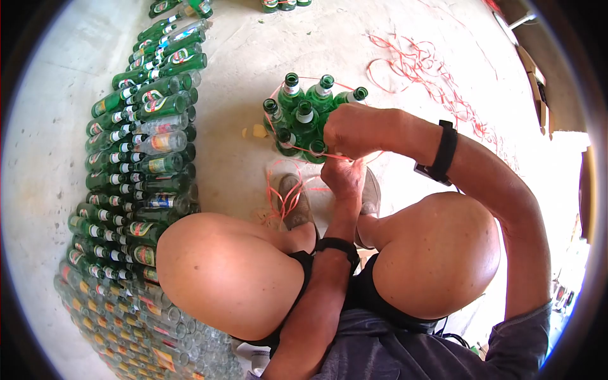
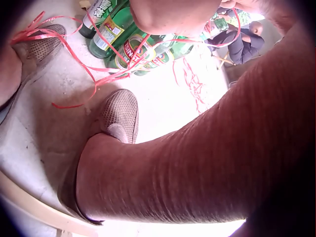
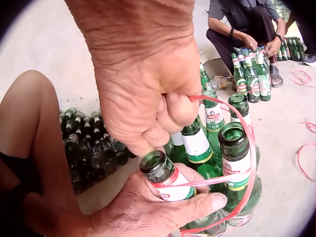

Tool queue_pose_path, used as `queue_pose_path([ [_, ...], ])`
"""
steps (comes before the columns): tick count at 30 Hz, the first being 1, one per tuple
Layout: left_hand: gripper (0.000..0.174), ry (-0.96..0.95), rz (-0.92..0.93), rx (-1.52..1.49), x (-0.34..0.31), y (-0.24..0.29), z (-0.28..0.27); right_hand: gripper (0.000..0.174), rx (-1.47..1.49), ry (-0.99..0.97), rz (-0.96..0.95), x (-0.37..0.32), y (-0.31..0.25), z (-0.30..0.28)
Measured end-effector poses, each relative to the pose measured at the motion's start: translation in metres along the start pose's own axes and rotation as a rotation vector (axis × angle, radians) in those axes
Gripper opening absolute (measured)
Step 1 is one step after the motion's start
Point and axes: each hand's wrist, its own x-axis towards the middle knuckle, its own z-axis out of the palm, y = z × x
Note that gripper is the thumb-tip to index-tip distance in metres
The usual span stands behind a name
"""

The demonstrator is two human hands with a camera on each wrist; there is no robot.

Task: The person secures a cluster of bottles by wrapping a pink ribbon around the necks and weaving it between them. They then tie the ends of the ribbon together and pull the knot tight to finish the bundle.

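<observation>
As I watch through the head camera, both hands meet over a cluster of green bottles standing upright on the concrete floor. The right hand sits over the near side of the cluster. The right wrist view shows its fingers curled, pinching a red string between them. That string loops round the bottle necks, runs taut across the white label of the nearest bottle and drops down the outer side of the bundle.

The left hand comes up from between the knees. It is wrapped round the shoulder of that nearest bottle, with one finger laid out flat just under the string. More of the string trails onto the floor beside a shoe.

Off to the left, a long pile of bottles lies on its sides, stacked in rows. Loose red strands are scattered on the floor beyond the cluster. From the right wrist camera I can also make out a second person crouching in the background, hands on another group of upright bottles.
</observation>
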Motion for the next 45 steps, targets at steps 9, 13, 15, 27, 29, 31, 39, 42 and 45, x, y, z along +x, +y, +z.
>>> queue_pose_path([
  [9,0.034,0.018,0.039,-0.065,0.005,0.006,0.0,0.012,0.088,0.077,0.046,-0.008,0.012,0.01],
  [13,0.035,0.008,0.01,-0.082,0.004,0.007,0.0,0.011,0.07,0.117,0.008,-0.009,0.013,0.012],
  [15,0.036,-0.003,-0.014,-0.087,0.004,0.008,0.0,0.011,0.071,0.122,0.0,-0.01,0.013,0.009],
  [27,0.032,-0.002,-0.022,-0.174,0.007,0.015,-0.003,0.011,0.012,0.145,0.075,-0.015,0.012,0.011],
  [29,0.029,0.005,0.006,-0.173,0.008,0.018,-0.005,0.008,-0.043,0.164,0.076,-0.017,0.011,0.009],
  [31,0.026,0.0,0.019,-0.161,0.008,0.019,-0.004,0.007,-0.078,0.193,0.079,-0.023,0.013,0.014],
  [39,0.023,0.001,0.066,-0.117,0.009,0.013,0.0,0.007,-0.174,0.255,0.124,-0.039,0.009,0.028],
  [42,0.024,-0.014,0.058,-0.103,0.011,0.016,-0.003,0.007,-0.18,0.275,0.154,-0.043,0.003,0.029],
  [45,0.021,-0.007,0.086,-0.096,0.014,0.021,-0.004,0.01,-0.171,0.3,0.16,-0.05,-0.001,0.029],
])
